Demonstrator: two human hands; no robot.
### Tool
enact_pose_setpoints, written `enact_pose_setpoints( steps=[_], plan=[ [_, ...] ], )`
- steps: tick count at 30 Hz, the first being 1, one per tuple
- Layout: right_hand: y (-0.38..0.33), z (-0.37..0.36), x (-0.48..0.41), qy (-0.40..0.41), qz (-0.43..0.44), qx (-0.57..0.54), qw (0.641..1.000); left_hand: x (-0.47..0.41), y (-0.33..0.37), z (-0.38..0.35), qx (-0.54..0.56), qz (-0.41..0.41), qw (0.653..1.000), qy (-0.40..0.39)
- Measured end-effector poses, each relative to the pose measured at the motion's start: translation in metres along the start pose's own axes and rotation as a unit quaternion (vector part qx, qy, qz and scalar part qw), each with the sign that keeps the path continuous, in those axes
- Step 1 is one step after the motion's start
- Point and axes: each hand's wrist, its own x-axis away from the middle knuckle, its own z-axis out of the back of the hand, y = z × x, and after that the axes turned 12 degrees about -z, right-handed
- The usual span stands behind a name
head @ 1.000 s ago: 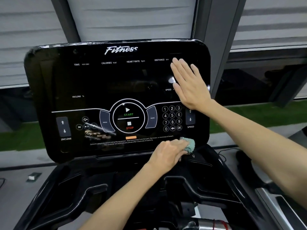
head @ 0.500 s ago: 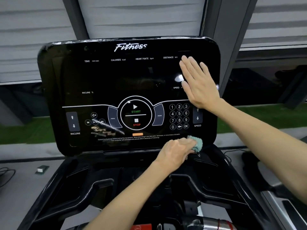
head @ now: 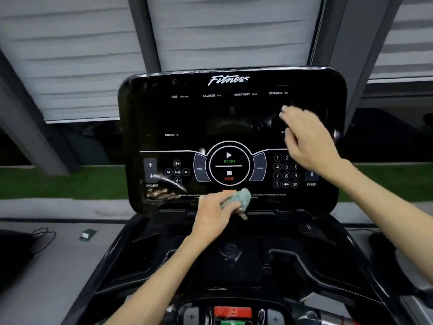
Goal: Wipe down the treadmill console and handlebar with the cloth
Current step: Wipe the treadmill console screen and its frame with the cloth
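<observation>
gripping teal cloth (head: 236, 199) in left hand (head: 214, 216), pressed on console (head: 210, 118) lower edge below stop button (head: 229, 175); right hand (head: 309, 139) blurred, fingers (head: 287, 114) loosely extended over console right side.

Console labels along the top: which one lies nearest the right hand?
The DISTANCE label, rightmost of the four, just above the right hand; TIME, CALORIES and HEART RATE lie further left.
</observation>
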Motion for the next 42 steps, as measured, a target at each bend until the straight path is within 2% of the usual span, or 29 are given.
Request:
enact_pose_setpoints(
  steps=[2, 3, 5, 7, 9, 10, 11, 13, 14, 15, 16, 18, 19, 20, 22, 24, 26, 29, 31, 35, 39, 42],
  plan=[
    [-0.038, 0.010, 0.020, -0.060, -0.111, -0.168, 0.978, -0.006, 0.014, 0.011, 0.124, 0.082, 0.986, 0.081],
    [-0.056, 0.012, 0.030, -0.123, -0.173, -0.237, 0.948, -0.009, 0.020, 0.016, 0.176, 0.105, 0.973, 0.104],
    [-0.090, 0.016, 0.048, -0.273, -0.250, -0.313, 0.875, -0.015, 0.030, 0.026, 0.262, 0.144, 0.944, 0.139],
    [-0.115, 0.017, 0.060, -0.368, -0.297, -0.405, 0.783, -0.019, 0.036, 0.033, 0.289, 0.161, 0.930, 0.161],
    [-0.135, 0.010, 0.067, -0.359, -0.349, -0.521, 0.691, -0.017, 0.036, 0.036, 0.269, 0.141, 0.943, 0.136],
    [-0.143, 0.005, 0.070, -0.325, -0.375, -0.553, 0.669, -0.016, 0.034, 0.037, 0.262, 0.116, 0.953, 0.101],
    [-0.147, 0.000, 0.072, -0.285, -0.406, -0.573, 0.653, -0.013, 0.031, 0.039, 0.259, 0.085, 0.961, 0.049],
    [-0.148, -0.011, 0.077, -0.230, -0.470, -0.617, 0.588, -0.007, 0.021, 0.046, 0.235, 0.026, 0.967, -0.093],
    [-0.146, -0.013, 0.079, -0.215, -0.492, -0.628, 0.563, -0.006, 0.014, 0.052, 0.191, -0.005, 0.972, -0.139],
    [-0.142, -0.014, 0.082, -0.199, -0.499, -0.616, 0.575, -0.007, 0.006, 0.061, 0.136, -0.041, 0.979, -0.146],
    [-0.135, -0.013, 0.087, -0.173, -0.489, -0.573, 0.634, -0.010, -0.002, 0.073, 0.078, -0.075, 0.988, -0.108],
    [-0.117, -0.004, 0.100, -0.101, -0.418, -0.379, 0.819, -0.017, -0.029, 0.100, -0.038, -0.126, 0.991, 0.029],
    [-0.105, 0.000, 0.110, -0.073, -0.370, -0.273, 0.885, -0.020, -0.046, 0.115, -0.092, -0.146, 0.981, 0.089],
    [-0.093, 0.005, 0.122, -0.063, -0.331, -0.199, 0.920, -0.023, -0.064, 0.129, -0.138, -0.169, 0.968, 0.124],
    [-0.068, 0.009, 0.149, -0.076, -0.270, -0.093, 0.955, -0.027, -0.097, 0.150, -0.226, -0.221, 0.940, 0.125],
    [-0.051, 0.005, 0.176, -0.090, -0.186, -0.024, 0.978, -0.026, -0.120, 0.158, -0.315, -0.239, 0.913, 0.097],
    [-0.041, -0.003, 0.196, -0.127, -0.101, 0.027, 0.986, -0.022, -0.133, 0.156, -0.376, -0.232, 0.893, 0.086],
    [-0.042, -0.014, 0.203, -0.199, -0.020, 0.058, 0.978, -0.020, -0.144, 0.149, -0.393, -0.242, 0.883, 0.082],
    [-0.051, -0.030, 0.202, -0.231, 0.064, 0.088, 0.967, -0.022, -0.147, 0.148, -0.399, -0.241, 0.881, 0.085],
    [-0.090, -0.068, 0.187, -0.206, 0.253, 0.117, 0.938, -0.021, -0.148, 0.148, -0.406, -0.251, 0.875, 0.083],
    [-0.164, -0.105, 0.149, -0.179, 0.342, 0.101, 0.917, -0.022, -0.147, 0.149, -0.396, -0.259, 0.877, 0.087],
    [-0.200, -0.114, 0.126, -0.179, 0.339, 0.103, 0.918, -0.022, -0.147, 0.150, -0.389, -0.265, 0.878, 0.090]
  ],
)
